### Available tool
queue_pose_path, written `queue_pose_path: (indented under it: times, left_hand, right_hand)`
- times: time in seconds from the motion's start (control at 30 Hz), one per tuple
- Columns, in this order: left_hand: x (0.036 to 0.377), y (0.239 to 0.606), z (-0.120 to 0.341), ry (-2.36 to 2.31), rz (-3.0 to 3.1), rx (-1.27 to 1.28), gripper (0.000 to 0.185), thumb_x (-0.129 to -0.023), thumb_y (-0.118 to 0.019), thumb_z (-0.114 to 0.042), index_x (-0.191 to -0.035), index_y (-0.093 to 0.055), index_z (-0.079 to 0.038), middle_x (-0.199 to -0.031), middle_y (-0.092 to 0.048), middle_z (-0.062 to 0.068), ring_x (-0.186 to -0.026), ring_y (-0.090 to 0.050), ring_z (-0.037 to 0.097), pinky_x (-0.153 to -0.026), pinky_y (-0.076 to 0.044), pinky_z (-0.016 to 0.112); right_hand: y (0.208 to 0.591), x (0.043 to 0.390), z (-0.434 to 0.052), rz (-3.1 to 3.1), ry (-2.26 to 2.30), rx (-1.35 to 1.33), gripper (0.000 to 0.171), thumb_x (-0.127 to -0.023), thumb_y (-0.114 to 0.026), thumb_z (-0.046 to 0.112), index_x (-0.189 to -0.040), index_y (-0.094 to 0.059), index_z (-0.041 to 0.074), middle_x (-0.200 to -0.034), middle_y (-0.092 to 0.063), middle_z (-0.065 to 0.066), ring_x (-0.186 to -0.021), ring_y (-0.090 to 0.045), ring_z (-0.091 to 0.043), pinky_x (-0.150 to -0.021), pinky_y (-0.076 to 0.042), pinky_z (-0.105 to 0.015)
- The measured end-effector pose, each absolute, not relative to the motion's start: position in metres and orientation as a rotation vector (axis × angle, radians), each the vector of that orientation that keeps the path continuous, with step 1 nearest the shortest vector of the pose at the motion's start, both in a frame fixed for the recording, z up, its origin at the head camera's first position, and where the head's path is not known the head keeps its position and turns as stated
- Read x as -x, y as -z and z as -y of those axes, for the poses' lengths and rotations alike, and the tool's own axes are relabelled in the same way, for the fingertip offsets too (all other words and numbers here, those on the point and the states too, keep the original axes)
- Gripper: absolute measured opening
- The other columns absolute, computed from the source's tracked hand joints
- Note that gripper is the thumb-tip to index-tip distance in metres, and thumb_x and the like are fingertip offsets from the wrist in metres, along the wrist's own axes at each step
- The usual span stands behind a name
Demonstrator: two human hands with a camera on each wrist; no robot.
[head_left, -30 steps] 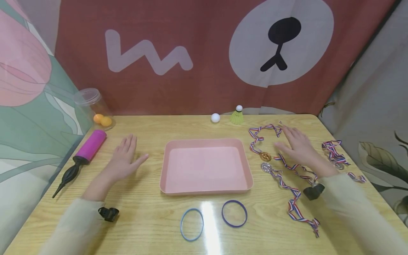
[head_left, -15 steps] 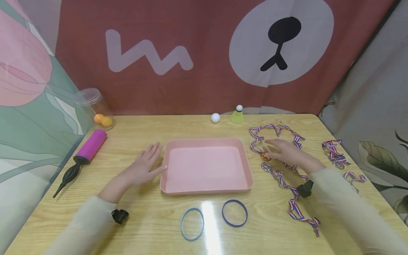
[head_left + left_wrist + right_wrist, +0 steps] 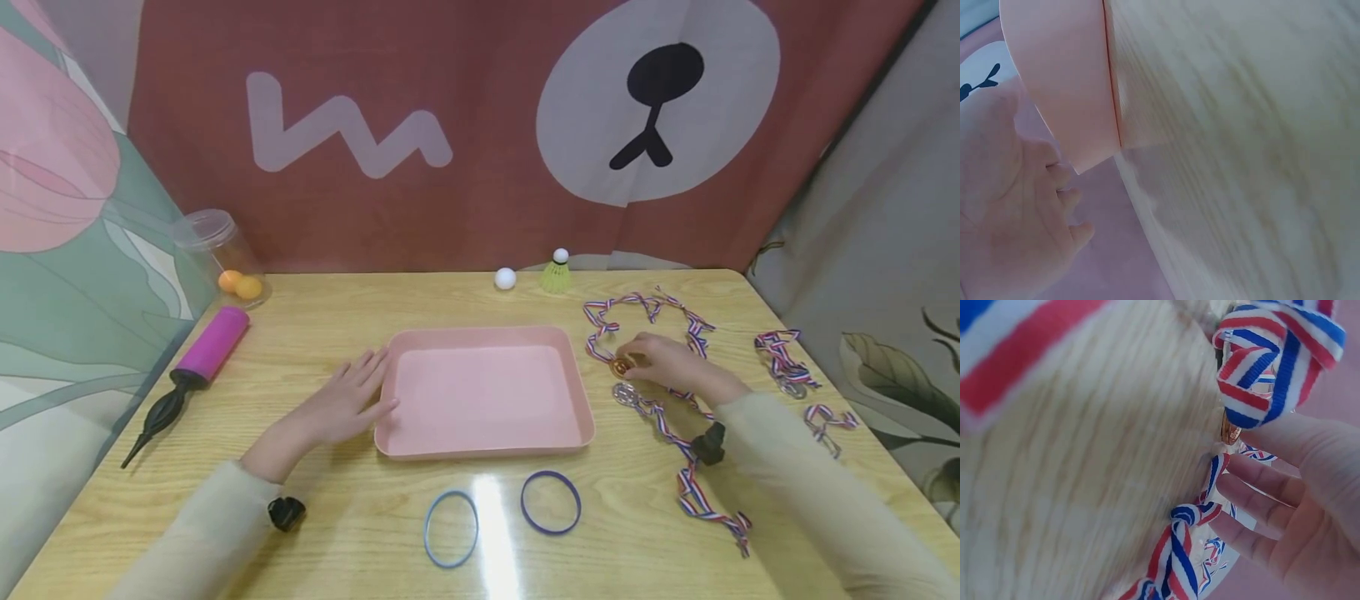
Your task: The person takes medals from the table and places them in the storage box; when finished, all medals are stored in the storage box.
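head camera overlooks table (image 3: 345, 508); wrist cameras skim it closely.

I see bare table (image 3: 337, 317) between the pink tray (image 3: 483, 447) and the pump (image 3: 191, 367) at left, while medal ribbons (image 3: 678, 450) clutter the tray's right side.

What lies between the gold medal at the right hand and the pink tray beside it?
Nothing visible does. The right hand pinches the gold medal, and only bare table separates it from the pink tray. The silver medal lies nearer the person, off that line.
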State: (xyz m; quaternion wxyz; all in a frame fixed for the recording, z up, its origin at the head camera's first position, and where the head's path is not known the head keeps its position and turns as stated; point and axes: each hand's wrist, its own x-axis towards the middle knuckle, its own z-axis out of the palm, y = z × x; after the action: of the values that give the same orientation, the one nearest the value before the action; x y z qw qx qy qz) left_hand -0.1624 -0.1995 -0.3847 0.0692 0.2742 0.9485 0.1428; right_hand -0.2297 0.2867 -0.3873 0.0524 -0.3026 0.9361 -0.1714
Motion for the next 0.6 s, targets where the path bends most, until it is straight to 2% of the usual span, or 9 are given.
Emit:
queue_pose_path:
  times: [0.2, 0.37, 0.6]
  left_hand:
    - [0.1615, 0.3858, 0.2007, -0.419, -2.85, -0.831, 0.063, -0.1, -0.031, -0.037, -0.145, -0.013, 0.005, -0.151, -0.008, 0.018, -0.136, -0.006, 0.037, -0.107, -0.008, 0.055]
    - [0.1609, 0.3851, 0.2005, -0.42, -2.847, -0.838, 0.064, -0.1, -0.032, -0.037, -0.144, -0.014, 0.005, -0.151, -0.009, 0.018, -0.136, -0.007, 0.037, -0.107, -0.009, 0.056]
    - [0.1606, 0.3857, 0.2001, -0.421, -2.849, -0.842, 0.065, -0.1, -0.032, -0.038, -0.144, -0.014, 0.005, -0.151, -0.008, 0.018, -0.136, -0.007, 0.037, -0.107, -0.009, 0.055]
  right_hand:
    - [0.3882, 0.2316, -0.2852, -2.846, 0.502, 0.915, 0.026, -0.078, -0.072, 0.006, -0.101, -0.064, -0.006, -0.084, -0.057, -0.007, -0.074, -0.054, -0.02, -0.063, -0.048, -0.034]
    - [0.3862, 0.2329, -0.2831, -2.844, 0.507, 0.889, 0.019, -0.076, -0.073, 0.006, -0.09, -0.062, -0.001, -0.082, -0.057, -0.004, -0.073, -0.054, -0.018, -0.065, -0.048, -0.036]
    - [0.3782, 0.2308, -0.2831, -2.836, 0.671, 0.761, 0.021, -0.078, -0.071, 0.003, -0.075, -0.051, 0.007, -0.071, -0.055, 0.001, -0.061, -0.044, -0.014, -0.052, -0.038, -0.028]
